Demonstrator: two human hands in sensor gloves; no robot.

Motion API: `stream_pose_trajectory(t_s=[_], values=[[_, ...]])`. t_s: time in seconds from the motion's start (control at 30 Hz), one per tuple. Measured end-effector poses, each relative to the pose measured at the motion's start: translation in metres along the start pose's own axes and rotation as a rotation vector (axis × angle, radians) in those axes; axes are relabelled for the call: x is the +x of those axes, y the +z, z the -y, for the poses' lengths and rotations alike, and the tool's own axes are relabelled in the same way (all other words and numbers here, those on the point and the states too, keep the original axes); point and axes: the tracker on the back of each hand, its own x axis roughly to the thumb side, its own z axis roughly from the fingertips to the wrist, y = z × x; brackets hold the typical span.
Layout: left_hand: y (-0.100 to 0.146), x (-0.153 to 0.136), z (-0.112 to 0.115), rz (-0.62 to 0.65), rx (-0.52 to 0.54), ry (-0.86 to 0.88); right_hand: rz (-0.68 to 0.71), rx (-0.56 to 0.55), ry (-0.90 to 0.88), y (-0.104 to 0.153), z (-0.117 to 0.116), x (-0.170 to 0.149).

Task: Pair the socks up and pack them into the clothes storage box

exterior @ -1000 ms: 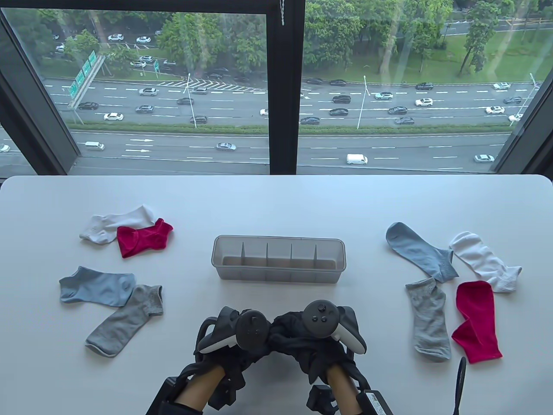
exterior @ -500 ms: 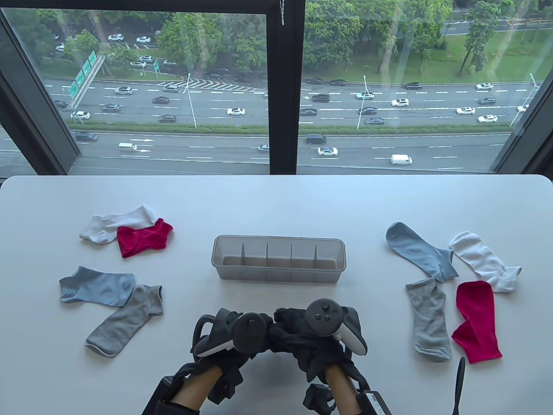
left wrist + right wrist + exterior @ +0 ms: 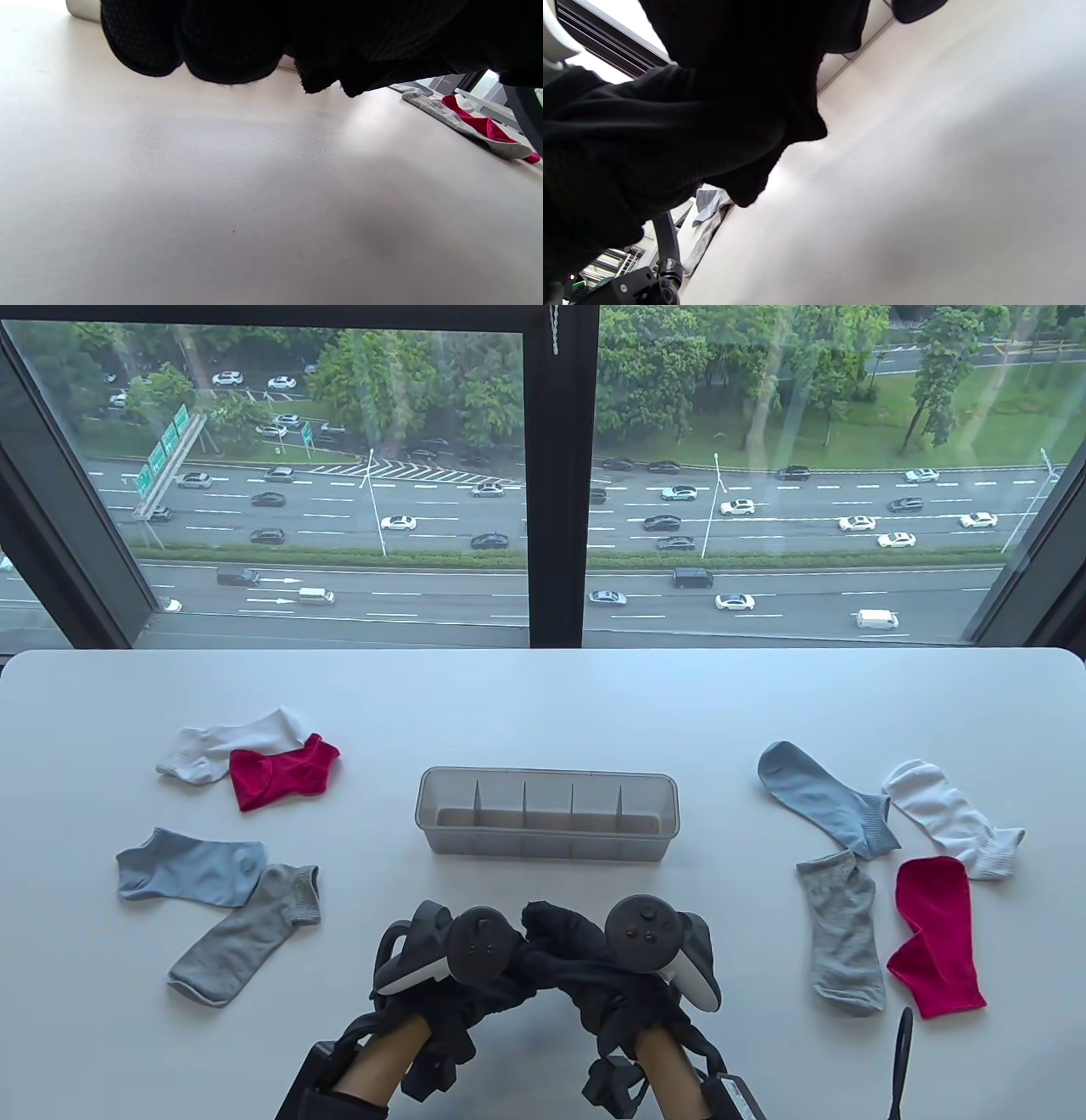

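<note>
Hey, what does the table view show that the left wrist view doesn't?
Only the table view shows the whole storage box with its dividers, the four socks on the left such as the light blue sock, both hands with their trackers, and the window. Only the left wrist view shows the gloved fingers from below, hanging above the table. Both show the white table, dark fabric between the hands, the right-side grey sock and red sock.

Nothing legible shows on the table, socks or box. The green road signs (image 3: 170, 445) outside the window carry white marks too small to read. The label (image 3: 740, 1099) by the right wrist is blurred.
</note>
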Motion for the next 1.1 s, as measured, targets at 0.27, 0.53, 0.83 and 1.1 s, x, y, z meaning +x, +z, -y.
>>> stream_pose_trajectory(t_s=[0.27, 0.53, 0.83, 1.1], values=[[0.008, 0.014, -0.005, -0.003, 0.22, -0.168, -0.054, -0.04, -0.007, 0.0, 0.004, -0.005], [0.003, 0.008, -0.002, 0.003, 0.08, -0.104, -0.012, -0.001, 0.024, -0.001, 0.001, -0.003], [0.003, 0.017, 0.005, -0.117, 0.105, -0.257, -0.046, -0.062, 0.094, -0.001, -0.002, -0.002], [0.003, 0.02, 0.002, -0.026, 0.153, -0.248, 0.017, -0.017, 0.113, 0.0, 0.003, -0.003]])
